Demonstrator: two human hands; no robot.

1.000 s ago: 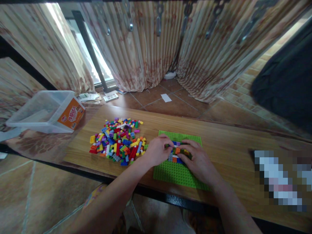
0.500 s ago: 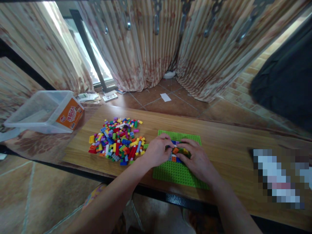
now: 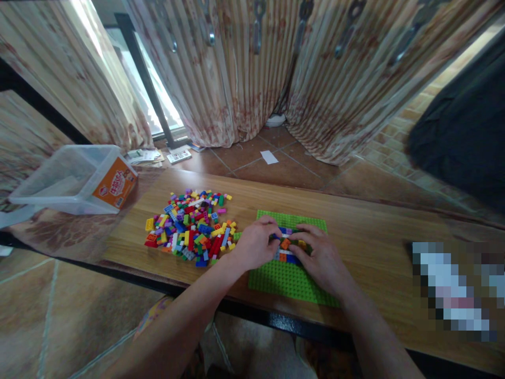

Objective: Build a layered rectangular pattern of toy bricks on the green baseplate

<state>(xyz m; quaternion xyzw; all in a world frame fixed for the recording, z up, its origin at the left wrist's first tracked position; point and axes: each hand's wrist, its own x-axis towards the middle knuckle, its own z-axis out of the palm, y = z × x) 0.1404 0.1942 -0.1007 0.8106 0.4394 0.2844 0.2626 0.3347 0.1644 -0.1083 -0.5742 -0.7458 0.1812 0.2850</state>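
A green studded baseplate (image 3: 288, 284) lies on the wooden table, bearing a cluster of toy bricks (image 3: 284, 244) in orange, blue, white, purple and yellow. My left hand (image 3: 257, 243) is at the cluster's left side, its fingers curled in and pressed together. Whatever is between those fingertips is hidden. From the right, my right hand (image 3: 319, 257) reaches over the cluster with thumb and fingers apart, the tips touching or close to the bricks. Its palm hides part of the cluster. Left of the plate spreads a pile of loose bricks (image 3: 193, 229) in many colours.
A clear plastic bin (image 3: 71, 197) with an orange label stands beyond the table's left end. Papers (image 3: 144, 157) lie behind it. A blurred-out object (image 3: 450, 289) rests on the table's right. Curtains (image 3: 244, 95) hang behind, and a dark cloth shape (image 3: 465, 121) is at right.
My right hand's fingertips have drawn slightly right, so more of the orange brick shows. My left hand stays at the cluster. The whole view has shifted a little.
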